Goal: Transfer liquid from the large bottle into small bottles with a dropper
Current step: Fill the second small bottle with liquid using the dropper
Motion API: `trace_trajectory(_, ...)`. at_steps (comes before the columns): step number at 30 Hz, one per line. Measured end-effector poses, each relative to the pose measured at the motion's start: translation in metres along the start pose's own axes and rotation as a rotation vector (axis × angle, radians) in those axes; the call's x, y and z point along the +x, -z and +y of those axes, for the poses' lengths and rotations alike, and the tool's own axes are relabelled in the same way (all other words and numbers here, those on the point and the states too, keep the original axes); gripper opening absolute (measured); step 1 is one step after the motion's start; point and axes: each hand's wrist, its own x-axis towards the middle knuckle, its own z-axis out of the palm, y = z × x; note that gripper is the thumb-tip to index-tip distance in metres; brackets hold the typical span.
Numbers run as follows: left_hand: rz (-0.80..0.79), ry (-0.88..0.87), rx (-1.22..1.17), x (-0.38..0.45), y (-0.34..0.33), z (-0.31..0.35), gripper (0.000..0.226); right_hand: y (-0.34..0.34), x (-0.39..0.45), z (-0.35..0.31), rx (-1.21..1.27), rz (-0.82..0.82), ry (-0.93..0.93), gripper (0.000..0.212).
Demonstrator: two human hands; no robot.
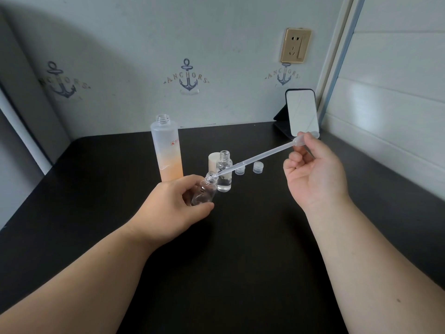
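My left hand (177,203) grips a small clear bottle (204,191), tilted with its open neck up and to the right. My right hand (313,169) pinches the bulb of a long clear plastic dropper (257,159); its tip sits at the mouth of that tilted bottle. A second small bottle (224,173), uncapped and holding clear liquid, stands upright just behind. The large frosted bottle (166,148), open at the top and orange toward the bottom, stands to the left.
Two small clear caps (240,169) (257,168) lie on the black table (240,237) behind the dropper. A white cap (213,160) stands behind the second small bottle. A small mirror on a stand (302,112) sits at the back right against the wall.
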Motion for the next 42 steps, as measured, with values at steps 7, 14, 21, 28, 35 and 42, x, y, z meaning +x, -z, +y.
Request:
trace_trajectory(7, -0.001, 0.011, 0.008, 0.0009, 0.0002, -0.0014, 0.020, -0.0005, 0.0002, -0.0002, -0.018, -0.004, -0.005, 0.012)
trace_trajectory(14, 0.001, 0.013, 0.014, 0.0010, -0.0002, -0.0025, 0.023, 0.0021, 0.0017, -0.0004, -0.019, 0.002, -0.001, 0.008)
trace_trajectory(21, 0.000, 0.006, 0.015, 0.0010, -0.0002, -0.0016, 0.020, 0.0035, 0.0024, -0.0005, -0.048, 0.026, 0.010, 0.007)
trace_trajectory(28, -0.020, 0.024, 0.083, 0.0031, -0.0006, -0.0046, 0.026, 0.0027, 0.0011, -0.0009, -0.068, 0.073, 0.000, 0.012)
trace_trajectory(35, -0.047, 0.015, 0.085, 0.0057, -0.0015, -0.0051, 0.032, 0.0020, -0.0002, -0.0005, -0.083, 0.074, -0.023, 0.015)
trace_trajectory(42, 0.096, -0.013, -0.207, -0.0018, 0.0028, -0.0049, 0.039, 0.0040, -0.0001, -0.0009, -0.044, 0.084, -0.035, 0.018)
